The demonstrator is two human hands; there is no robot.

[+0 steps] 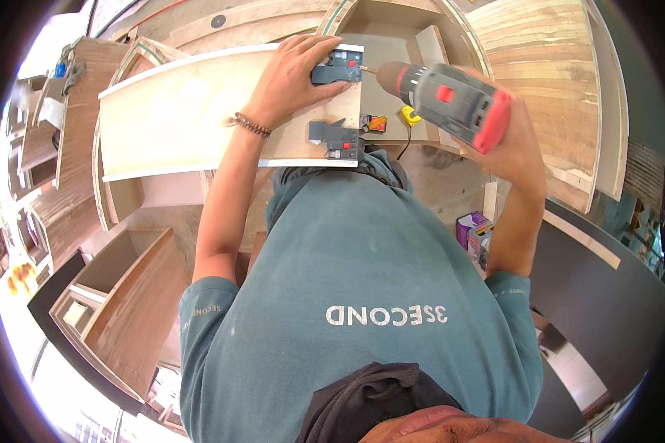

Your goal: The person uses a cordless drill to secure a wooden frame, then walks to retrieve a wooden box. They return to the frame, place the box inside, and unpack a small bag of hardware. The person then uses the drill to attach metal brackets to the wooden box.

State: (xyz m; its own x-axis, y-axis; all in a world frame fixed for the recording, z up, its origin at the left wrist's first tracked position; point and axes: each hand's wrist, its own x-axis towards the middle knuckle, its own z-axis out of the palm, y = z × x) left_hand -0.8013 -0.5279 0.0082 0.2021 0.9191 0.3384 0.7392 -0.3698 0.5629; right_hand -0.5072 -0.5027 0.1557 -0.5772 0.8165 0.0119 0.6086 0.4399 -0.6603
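Observation:
A long pale wooden drawer-like panel with white edges (pixel 185 111) lies across in front of me. At the far corner of its right end, my left hand (pixel 292 77) grips a dark grey plastic drawer-slide clip (pixel 340 72) between thumb and fingers, holding it against the wood. My right hand (pixel 516 140) is wrapped round a grey and red cordless drill (pixel 451 96). The drill points left, its thin bit tip at the clip's right side; whether it touches a screw is too small to tell. A second grey clip (pixel 340 142) sits at the near corner.
Beyond the panel's right end are a yellow tape measure (pixel 410 115) and a small red and yellow item (pixel 377 123) inside a wooden cabinet frame (pixel 362 29). A purple and grey box (pixel 476 235) stands lower right. Wooden cabinets (pixel 129 310) and a plank-faced panel (pixel 536 88) flank me.

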